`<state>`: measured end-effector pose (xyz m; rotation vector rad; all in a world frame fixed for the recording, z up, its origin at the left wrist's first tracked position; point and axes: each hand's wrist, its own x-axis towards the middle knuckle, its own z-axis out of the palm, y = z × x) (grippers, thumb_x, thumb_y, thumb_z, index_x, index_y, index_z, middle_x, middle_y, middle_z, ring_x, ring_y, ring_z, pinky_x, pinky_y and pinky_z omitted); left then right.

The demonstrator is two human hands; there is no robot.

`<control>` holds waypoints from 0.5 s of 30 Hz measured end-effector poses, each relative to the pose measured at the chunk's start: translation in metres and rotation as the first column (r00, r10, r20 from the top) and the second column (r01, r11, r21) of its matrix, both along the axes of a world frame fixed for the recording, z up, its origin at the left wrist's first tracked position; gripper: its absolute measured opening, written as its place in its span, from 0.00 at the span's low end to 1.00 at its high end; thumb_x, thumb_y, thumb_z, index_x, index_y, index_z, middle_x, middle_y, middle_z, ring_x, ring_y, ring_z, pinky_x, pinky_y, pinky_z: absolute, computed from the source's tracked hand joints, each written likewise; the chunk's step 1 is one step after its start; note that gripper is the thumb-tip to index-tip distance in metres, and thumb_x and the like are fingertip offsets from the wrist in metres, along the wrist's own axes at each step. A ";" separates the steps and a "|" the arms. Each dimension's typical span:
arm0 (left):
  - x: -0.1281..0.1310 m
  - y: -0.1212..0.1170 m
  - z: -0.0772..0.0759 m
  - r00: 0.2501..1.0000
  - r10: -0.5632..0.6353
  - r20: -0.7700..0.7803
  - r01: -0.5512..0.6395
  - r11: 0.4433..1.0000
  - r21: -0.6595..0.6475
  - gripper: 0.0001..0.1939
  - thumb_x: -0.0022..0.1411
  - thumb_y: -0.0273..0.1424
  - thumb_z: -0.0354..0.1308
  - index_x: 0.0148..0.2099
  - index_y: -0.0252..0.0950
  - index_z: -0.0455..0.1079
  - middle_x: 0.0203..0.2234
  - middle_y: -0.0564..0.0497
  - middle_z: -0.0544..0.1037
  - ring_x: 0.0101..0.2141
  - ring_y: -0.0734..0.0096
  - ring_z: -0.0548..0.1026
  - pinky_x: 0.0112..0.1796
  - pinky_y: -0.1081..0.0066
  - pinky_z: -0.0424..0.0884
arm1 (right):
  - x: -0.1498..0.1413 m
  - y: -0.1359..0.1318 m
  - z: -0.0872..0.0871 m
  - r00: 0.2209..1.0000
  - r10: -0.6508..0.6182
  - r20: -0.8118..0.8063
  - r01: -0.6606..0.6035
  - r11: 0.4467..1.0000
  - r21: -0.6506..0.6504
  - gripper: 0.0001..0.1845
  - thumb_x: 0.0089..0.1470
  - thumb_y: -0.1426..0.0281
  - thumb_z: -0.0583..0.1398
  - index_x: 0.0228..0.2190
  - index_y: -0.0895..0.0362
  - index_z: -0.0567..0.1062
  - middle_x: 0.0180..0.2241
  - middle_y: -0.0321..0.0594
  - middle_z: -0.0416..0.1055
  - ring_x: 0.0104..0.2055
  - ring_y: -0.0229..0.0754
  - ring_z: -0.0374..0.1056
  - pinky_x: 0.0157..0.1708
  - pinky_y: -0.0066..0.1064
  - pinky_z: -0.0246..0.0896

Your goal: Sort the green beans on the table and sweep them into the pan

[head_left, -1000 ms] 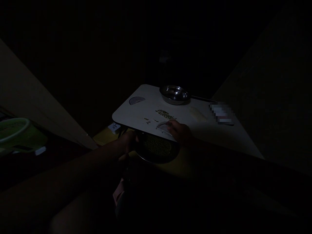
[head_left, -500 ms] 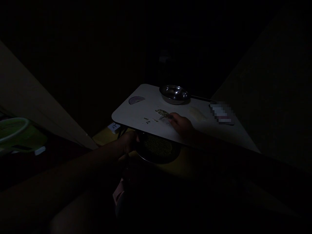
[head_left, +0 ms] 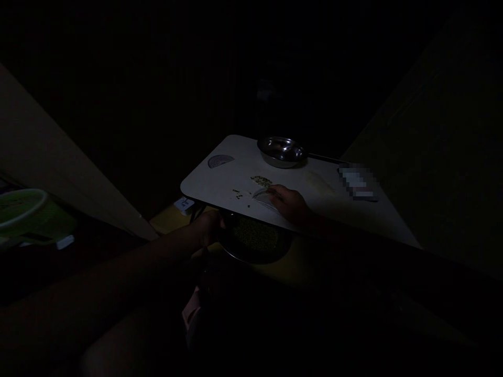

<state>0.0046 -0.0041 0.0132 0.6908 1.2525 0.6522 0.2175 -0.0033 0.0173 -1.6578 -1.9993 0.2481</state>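
Observation:
At the near edge of the white table (head_left: 231, 149), my left hand (head_left: 208, 228) is closed on the rim of a dark round bowl (head_left: 251, 259). Small greenish grains (head_left: 255, 234) lie inside this bowl, which sits just below the tabletop. My right hand (head_left: 293, 203) is closed on a clear, curved flat piece that looks like a protractor (head_left: 262, 197), held against the tabletop. Beyond it lies a patch of grains (head_left: 261, 181), with a few loose ones (head_left: 237, 194) to its left. The light is very dim.
A shiny metal bowl (head_left: 282, 157) stands at the table's far side. Another half-round protractor (head_left: 220, 161) lies at left. A pale flat patch (head_left: 319, 182) and a blurred-out device (head_left: 357, 183) are on the right. A green basket (head_left: 39, 220) is far left.
The clear piece in my right hand has moved slightly toward the near edge, apart from the grain patch. One grain now lies nearer the edge. My left hand and its bowl stay put.

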 end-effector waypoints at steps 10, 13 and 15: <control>0.000 0.002 -0.002 1.000 -0.001 -0.025 0.001 0.999 -0.032 0.08 0.33 0.17 0.43 0.13 0.34 0.54 0.08 0.52 0.59 0.15 0.76 0.60 0.20 0.73 0.58 | -0.032 -0.020 0.004 0.996 0.085 -0.026 -0.085 0.996 0.011 0.16 0.50 0.66 0.49 0.39 0.56 0.68 0.29 0.39 0.72 0.31 0.40 0.67 0.31 0.30 0.58; 0.000 0.000 0.001 0.999 0.001 -0.045 -0.003 0.999 -0.046 0.09 0.34 0.17 0.43 0.13 0.35 0.53 0.08 0.52 0.58 0.15 0.76 0.60 0.19 0.74 0.57 | -0.026 -0.012 0.003 1.000 0.012 0.008 -0.013 0.999 0.045 0.16 0.50 0.66 0.48 0.39 0.57 0.68 0.30 0.41 0.72 0.33 0.42 0.67 0.31 0.31 0.58; 0.000 -0.001 0.003 0.999 0.010 -0.047 -0.011 0.999 -0.030 0.09 0.34 0.16 0.43 0.13 0.35 0.54 0.08 0.52 0.58 0.15 0.76 0.60 0.19 0.74 0.57 | -0.022 -0.006 0.002 0.999 -0.009 0.031 0.008 0.999 0.038 0.17 0.50 0.66 0.48 0.39 0.57 0.68 0.32 0.42 0.72 0.33 0.44 0.67 0.31 0.32 0.58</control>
